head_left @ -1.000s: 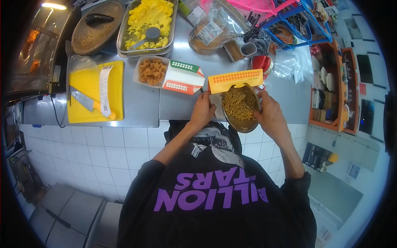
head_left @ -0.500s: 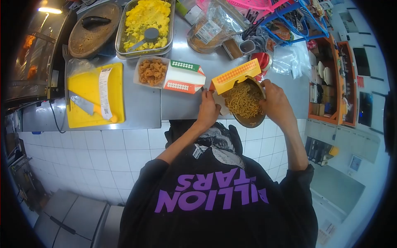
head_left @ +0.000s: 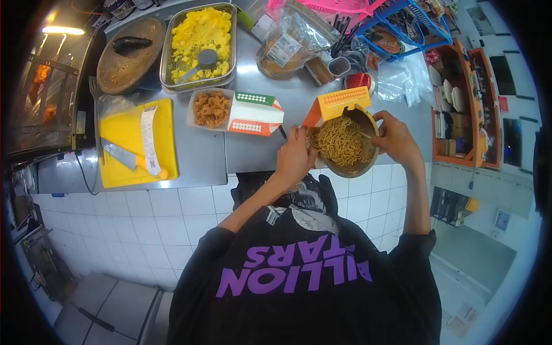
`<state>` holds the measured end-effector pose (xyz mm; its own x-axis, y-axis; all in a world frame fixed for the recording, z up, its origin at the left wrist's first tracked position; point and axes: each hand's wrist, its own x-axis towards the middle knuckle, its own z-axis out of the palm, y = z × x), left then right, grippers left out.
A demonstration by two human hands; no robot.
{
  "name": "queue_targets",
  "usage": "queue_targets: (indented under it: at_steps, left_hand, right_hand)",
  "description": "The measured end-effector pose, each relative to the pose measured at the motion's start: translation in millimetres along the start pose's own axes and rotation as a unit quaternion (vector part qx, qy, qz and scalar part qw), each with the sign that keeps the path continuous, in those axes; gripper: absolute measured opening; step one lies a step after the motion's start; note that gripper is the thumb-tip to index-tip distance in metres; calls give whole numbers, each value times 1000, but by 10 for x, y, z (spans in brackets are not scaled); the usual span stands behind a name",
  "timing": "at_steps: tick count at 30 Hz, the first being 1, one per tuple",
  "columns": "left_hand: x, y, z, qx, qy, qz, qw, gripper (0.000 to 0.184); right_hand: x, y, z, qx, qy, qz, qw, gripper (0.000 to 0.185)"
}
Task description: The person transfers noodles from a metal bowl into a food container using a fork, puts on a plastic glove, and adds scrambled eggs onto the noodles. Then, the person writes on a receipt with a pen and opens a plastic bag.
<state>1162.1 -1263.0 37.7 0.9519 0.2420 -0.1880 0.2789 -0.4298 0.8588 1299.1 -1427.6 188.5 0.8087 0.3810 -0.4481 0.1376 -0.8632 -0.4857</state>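
Observation:
My right hand [head_left: 398,138] grips the rim of a brown bowl [head_left: 352,171], tilted toward the left. Noodles [head_left: 340,141] fill its lower part, and a thin utensil-like shape by my fingers is too small to identify. Behind the bowl, partly hidden by it, stands a yellow-orange paper food box [head_left: 344,102] with its lid raised. My left hand [head_left: 296,154] is closed at the near left side of this box, fingers curled on its edge. To the left lies an open box with a white, green and red lid [head_left: 255,114], holding fried chicken pieces [head_left: 211,109].
A yellow cutting board [head_left: 121,167] carries a knife [head_left: 123,156] and a printed paper strip. Behind are a stone mortar [head_left: 115,80] with a dark pestle, a tray of yellow food [head_left: 201,43] with a scoop, a bagged item [head_left: 282,57] and a blue basket [head_left: 405,29].
The bowl has shifted slightly right and tips a little more toward the box. My right hand has moved up along the rim, and the whole view has shifted slightly.

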Motion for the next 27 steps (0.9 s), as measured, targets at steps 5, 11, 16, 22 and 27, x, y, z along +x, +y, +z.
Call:
queue_targets:
  at_steps: [5, 11, 16, 22, 27]
  left_hand:
    - [72, -61, 31, -33, 37, 75, 996, 48]
    - [114, -192, 226, -86, 22, 27, 996, 52]
    - [-48, 49, 170, -102, 27, 23, 994, 55]
    - [-43, -86, 231, -116, 69, 24, 991, 56]
    - [-75, -81, 223, -172, 84, 33, 981, 57]
  right_hand:
    - [63, 462, -115, 120, -59, -21, 991, 41]
    - [-225, -238, 67, -113, 15, -74, 991, 38]
    - [-254, -383, 270, -224, 115, -233, 939, 38]
    - [-407, -561, 348, -322, 52, -214, 921, 37]
    - [-491, -554, 490, -316, 83, -168, 930, 38]
